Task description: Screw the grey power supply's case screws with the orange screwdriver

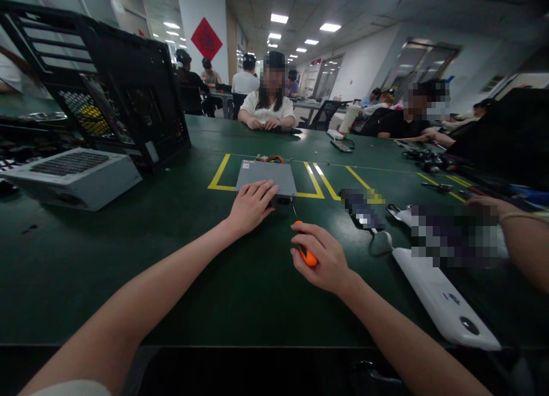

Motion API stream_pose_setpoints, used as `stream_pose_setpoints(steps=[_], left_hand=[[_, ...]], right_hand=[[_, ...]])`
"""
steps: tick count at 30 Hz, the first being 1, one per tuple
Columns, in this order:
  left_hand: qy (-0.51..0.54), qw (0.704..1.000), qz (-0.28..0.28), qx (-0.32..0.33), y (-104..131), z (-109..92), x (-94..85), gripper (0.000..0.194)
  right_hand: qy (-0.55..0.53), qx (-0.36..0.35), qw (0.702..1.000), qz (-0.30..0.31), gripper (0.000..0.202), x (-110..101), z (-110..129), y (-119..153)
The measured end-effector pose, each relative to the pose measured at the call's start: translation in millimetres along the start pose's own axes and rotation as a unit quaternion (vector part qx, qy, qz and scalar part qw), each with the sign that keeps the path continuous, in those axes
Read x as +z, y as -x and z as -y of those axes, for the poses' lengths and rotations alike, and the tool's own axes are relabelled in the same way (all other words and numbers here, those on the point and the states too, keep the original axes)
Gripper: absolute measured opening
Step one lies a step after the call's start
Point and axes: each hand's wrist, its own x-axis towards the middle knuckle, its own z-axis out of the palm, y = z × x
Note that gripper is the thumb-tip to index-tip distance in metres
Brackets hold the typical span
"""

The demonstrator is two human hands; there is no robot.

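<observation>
Screwdriver [305,248] tip toward power supply [266,179], right hand [321,258].

Grey box [266,179] flat — orange screwdriver [306,254] beside.

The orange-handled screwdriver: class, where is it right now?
In the head view, the orange-handled screwdriver sits in the right hand, its tip towards the grey metal box under the left hand.

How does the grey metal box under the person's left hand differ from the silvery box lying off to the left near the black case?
The grey metal box is flat-topped and plain, with coloured wires at its far end; the silvery box has a vent grille on top. The grey one lies inside yellow floor marks under the left hand; the silvery one lies untouched beside the black case. Both rest on the green table.
</observation>
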Motion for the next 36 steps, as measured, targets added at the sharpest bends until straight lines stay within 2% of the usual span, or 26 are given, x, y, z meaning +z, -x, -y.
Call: stream_pose_setpoints(steps=[2, 7, 11, 16, 20, 22, 25, 27, 31, 36], left_hand=[[-0.013, 1.0, -0.003, -0.002, 1.5, -0.5, -1.5, 0.051], [-0.058, 0.998, -0.017, -0.001, 4.8, 0.7, -3.7, 0.051], [-0.136, 0.99, -0.026, 0.016, 5.8, 1.9, -3.1, 0.05], [-0.199, 0.979, -0.036, 0.035, 5.0, 2.9, -2.3, 0.048], [-0.207, 0.977, -0.041, 0.035, 4.8, 3.6, -1.9, 0.049], [-0.207, 0.977, -0.044, 0.038, 5.1, 4.3, -1.6, 0.048], [-0.208, 0.976, -0.046, 0.044, 6.1, 5.3, -0.9, 0.048], [-0.209, 0.976, -0.046, 0.047, 6.6, 5.7, 0.0, 0.049], [-0.209, 0.975, -0.05, 0.047, 7.6, 4.8, 1.8, 0.049], [-0.203, 0.977, -0.051, 0.048, 10.7, 3.9, 3.2, 0.051]], right_hand=[[0.005, -0.002, 1.0, 0.002, 0.017, -0.8, 0.1, -0.1], [-0.038, 0.032, 0.997, -0.051, 0.023, -2.2, -0.5, -0.3], [-0.028, 0.028, 0.999, -0.022, 0.009, -4.2, -0.7, -1.1], [-0.068, 0.065, 0.993, -0.067, 0.022, -3.4, -0.8, -1.6], [-0.024, 0.017, 1.0, -0.01, 0.009, -3.0, 1.0, -2.2], [-0.003, 0.01, 1.0, 0.006, 0.01, -2.6, 1.4, -2.6], [-0.037, 0.05, 0.998, -0.024, 0.023, -1.1, 1.4, -2.2], [-0.044, 0.06, 0.997, -0.034, 0.021, -0.4, 1.5, -1.6], [-0.003, 0.023, 1.0, -0.014, 0.009, -0.6, 2.0, -1.5], [-0.052, 0.061, 0.995, -0.064, 0.022, 0.2, 1.5, -2.6]])
